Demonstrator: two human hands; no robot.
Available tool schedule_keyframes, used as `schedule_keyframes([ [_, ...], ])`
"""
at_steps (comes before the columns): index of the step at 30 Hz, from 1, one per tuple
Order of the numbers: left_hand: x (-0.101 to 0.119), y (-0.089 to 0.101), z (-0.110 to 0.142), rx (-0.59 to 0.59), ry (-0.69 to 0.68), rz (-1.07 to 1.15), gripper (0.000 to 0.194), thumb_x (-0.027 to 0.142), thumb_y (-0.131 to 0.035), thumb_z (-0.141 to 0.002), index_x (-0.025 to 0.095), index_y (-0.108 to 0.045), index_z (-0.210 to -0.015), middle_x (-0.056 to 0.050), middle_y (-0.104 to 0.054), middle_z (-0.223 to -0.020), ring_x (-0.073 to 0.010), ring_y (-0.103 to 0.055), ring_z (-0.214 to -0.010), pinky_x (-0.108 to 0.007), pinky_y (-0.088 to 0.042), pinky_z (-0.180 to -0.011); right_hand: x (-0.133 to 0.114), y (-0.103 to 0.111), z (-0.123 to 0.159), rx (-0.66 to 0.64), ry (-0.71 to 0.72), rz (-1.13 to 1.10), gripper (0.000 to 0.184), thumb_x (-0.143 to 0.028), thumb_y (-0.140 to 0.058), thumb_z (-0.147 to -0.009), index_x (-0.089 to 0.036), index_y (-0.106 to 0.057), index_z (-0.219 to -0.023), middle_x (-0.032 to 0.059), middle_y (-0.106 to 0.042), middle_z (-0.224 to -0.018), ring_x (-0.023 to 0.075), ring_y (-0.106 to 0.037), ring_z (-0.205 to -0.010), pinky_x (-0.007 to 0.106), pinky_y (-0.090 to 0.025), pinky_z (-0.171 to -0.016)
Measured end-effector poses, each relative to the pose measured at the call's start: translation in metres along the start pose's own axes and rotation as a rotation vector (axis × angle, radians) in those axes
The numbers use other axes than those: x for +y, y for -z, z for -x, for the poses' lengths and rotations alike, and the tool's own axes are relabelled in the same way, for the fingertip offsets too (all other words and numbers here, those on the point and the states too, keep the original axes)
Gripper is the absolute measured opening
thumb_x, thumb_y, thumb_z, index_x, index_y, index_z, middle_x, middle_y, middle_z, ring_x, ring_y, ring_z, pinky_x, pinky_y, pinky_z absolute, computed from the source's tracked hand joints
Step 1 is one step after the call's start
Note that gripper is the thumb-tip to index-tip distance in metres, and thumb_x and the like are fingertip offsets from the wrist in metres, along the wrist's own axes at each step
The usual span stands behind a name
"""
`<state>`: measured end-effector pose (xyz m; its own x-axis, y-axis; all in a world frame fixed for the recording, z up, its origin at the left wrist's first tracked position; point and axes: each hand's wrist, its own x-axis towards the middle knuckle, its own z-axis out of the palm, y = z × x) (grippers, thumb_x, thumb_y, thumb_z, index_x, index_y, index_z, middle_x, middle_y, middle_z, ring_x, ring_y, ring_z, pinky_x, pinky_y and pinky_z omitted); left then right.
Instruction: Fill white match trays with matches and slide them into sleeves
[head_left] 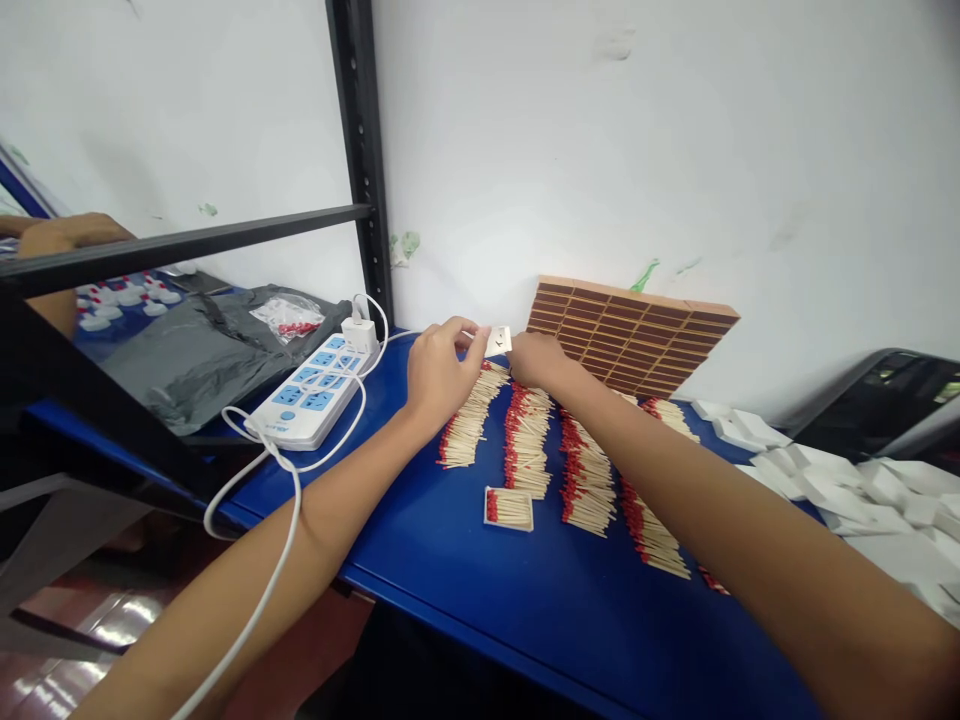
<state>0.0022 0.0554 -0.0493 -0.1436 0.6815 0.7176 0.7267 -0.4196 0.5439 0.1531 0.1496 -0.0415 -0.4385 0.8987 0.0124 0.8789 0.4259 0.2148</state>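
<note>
Head view: rowed matches (531,442), long axes roughly sideways, red heads (512,440) leftward

Bright, diffuse light washes the white wall (675,150), glare flashes off the glossy floor (120,620), shadow swallows the space beneath the table (450,540); edges stretch wide, and the matches (589,475) look slightly soft.

A hand could pass along the front strip of the blue table (450,560), nearer the edge than the filled matchbox (510,508). Narrow lanes part the rows of matches (527,440), though the right forearm (652,440) crosses above some. The power strip (311,395) and looping cable (281,580) block the left, brown boxes (630,335) the back, white trays (862,490) the right.
</note>
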Motion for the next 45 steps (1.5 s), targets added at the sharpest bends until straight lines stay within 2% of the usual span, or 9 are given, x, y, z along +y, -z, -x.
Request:
schedule_keyframes([
  [5, 0.000, 0.000, 0.000, -0.015, -0.007, -0.008, 0.019, 0.038, -0.061, -0.099, 0.022, -0.072, -0.095, -0.002, -0.078, -0.081, -0.0207, -0.071, -0.080, -0.034, -0.051, -0.078, -0.001, 0.000, 0.001, -0.002, -0.015, -0.004, 0.032, -0.028, -0.062, -0.098, -0.013, -0.071, -0.125, 0.0244, -0.072, -0.122, 0.0335, -0.069, -0.116, 0.035, -0.052, -0.093],
  [11, 0.000, 0.000, 0.000, -0.024, -0.014, -0.014, 0.018, 0.037, -0.062, -0.099, 0.022, -0.072, -0.096, -0.002, -0.077, -0.081, -0.0205, -0.071, -0.080, -0.034, -0.051, -0.079, -0.004, 0.002, 0.003, -0.024, -0.010, -0.047, 0.029, -0.022, -0.054, -0.101, -0.012, -0.073, -0.120, 0.0225, -0.073, -0.122, 0.0308, -0.071, -0.112, 0.034, -0.052, -0.091],
  [16, 0.000, 0.001, 0.000, -0.019, -0.014, -0.008, 0.018, 0.037, -0.062, -0.099, 0.022, -0.072, -0.094, -0.002, -0.077, -0.079, -0.0208, -0.071, -0.079, -0.034, -0.051, -0.078, 0.003, 0.008, 0.008, 0.036, -0.006, -0.137, 0.028, -0.026, -0.057, -0.099, -0.012, -0.073, -0.118, 0.0224, -0.074, -0.120, 0.0290, -0.071, -0.106, 0.030, -0.049, -0.085],
  [20, 0.001, 0.001, 0.000, -0.009, -0.005, -0.001, 0.019, 0.038, -0.062, -0.098, 0.022, -0.072, -0.092, -0.001, -0.077, -0.079, -0.0206, -0.071, -0.079, -0.034, -0.051, -0.077, 0.022, 0.015, 0.012, 0.090, 0.018, -0.254, 0.028, -0.029, -0.054, -0.100, -0.012, -0.075, -0.106, 0.0144, -0.077, -0.098, 0.0216, -0.069, -0.084, 0.026, -0.046, -0.072],
  [24, 0.001, 0.001, 0.000, -0.005, 0.001, 0.004, 0.020, 0.038, -0.062, -0.099, 0.022, -0.072, -0.092, -0.002, -0.077, -0.079, -0.0204, -0.071, -0.079, -0.033, -0.051, -0.077, 0.043, 0.014, 0.020, 0.124, 0.021, -0.353, 0.031, -0.030, -0.047, -0.103, -0.012, -0.073, -0.103, 0.0056, -0.073, -0.079, 0.0158, -0.061, -0.067, 0.025, -0.041, -0.062],
  [29, 0.002, 0.002, 0.000, -0.004, -0.001, 0.002, 0.019, 0.038, -0.062, -0.099, 0.023, -0.072, -0.092, -0.002, -0.077, -0.078, -0.0205, -0.071, -0.078, -0.034, -0.051, -0.078, 0.059, 0.003, 0.031, 0.065, 0.011, -0.405, 0.024, -0.025, -0.053, -0.097, -0.013, -0.074, -0.093, 0.0008, -0.064, -0.060, 0.0153, -0.054, -0.057, 0.027, -0.039, -0.056],
  [34, 0.001, 0.002, -0.001, 0.004, -0.006, -0.004, 0.019, 0.038, -0.062, -0.099, 0.023, -0.072, -0.092, -0.001, -0.077, -0.077, -0.0201, -0.071, -0.076, -0.034, -0.050, -0.075, 0.059, -0.002, 0.038, 0.026, 0.007, -0.413, 0.014, -0.020, -0.062, -0.089, -0.016, -0.075, -0.087, 0.0020, -0.071, -0.070, 0.0157, -0.062, -0.064, 0.026, -0.040, -0.056],
  [40, 0.002, 0.002, -0.001, -0.006, 0.003, -0.020, 0.020, 0.038, -0.061, -0.099, 0.023, -0.072, -0.092, -0.001, -0.077, -0.077, -0.0210, -0.071, -0.078, -0.034, -0.051, -0.076, 0.052, 0.000, 0.035, 0.033, 0.003, -0.367, 0.011, -0.021, -0.066, -0.087, -0.019, -0.077, -0.088, 0.0049, -0.077, -0.085, 0.0183, -0.067, -0.075, 0.026, -0.042, -0.062],
  [45, 0.001, 0.001, 0.000, -0.010, 0.009, -0.017, 0.019, 0.038, -0.062, -0.099, 0.023, -0.072, -0.093, -0.002, -0.077, -0.079, -0.0211, -0.072, -0.079, -0.034, -0.051, -0.077, 0.048, -0.001, 0.030, -0.030, -0.022, -0.309, 0.009, -0.027, -0.073, -0.081, -0.020, -0.075, -0.078, 0.0061, -0.075, -0.076, 0.0202, -0.066, -0.069, 0.028, -0.043, -0.060],
])
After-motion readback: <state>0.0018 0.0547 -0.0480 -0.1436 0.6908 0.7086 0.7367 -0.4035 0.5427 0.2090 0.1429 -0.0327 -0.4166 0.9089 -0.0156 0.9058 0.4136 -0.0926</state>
